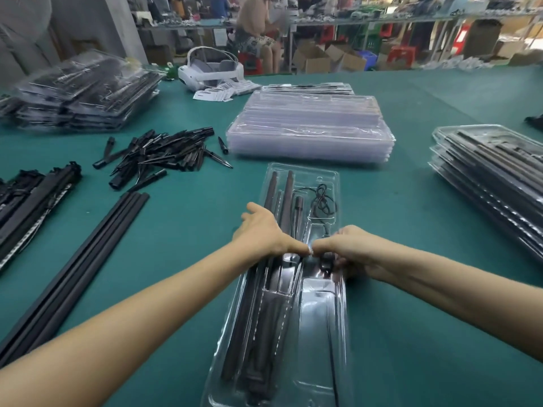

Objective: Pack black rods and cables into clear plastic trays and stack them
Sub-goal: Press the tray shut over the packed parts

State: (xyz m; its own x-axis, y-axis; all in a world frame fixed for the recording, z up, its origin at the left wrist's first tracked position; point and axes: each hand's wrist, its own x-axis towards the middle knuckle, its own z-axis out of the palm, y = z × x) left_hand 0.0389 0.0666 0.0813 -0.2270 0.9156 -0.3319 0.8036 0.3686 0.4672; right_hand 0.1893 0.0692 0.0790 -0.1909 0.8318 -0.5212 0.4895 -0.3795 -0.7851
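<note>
Under L/R hands [264, 227]: packed tray [293, 289]

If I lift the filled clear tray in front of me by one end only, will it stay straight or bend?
The clear tray looks thin and long, so it would probably flex or sag if lifted by one end. The black rods lying lengthwise in it may stiffen that side somewhat. Its glossy plastic is likely slippery, and the rods could slide out if it tilts.

A single wide-angle camera worn on the person's head is looking forward and down over the green bench [182, 218], sitting close above the near edge, facing toward the far edge and the blurred workshop beyond it; no second view is sharing the scene
</note>
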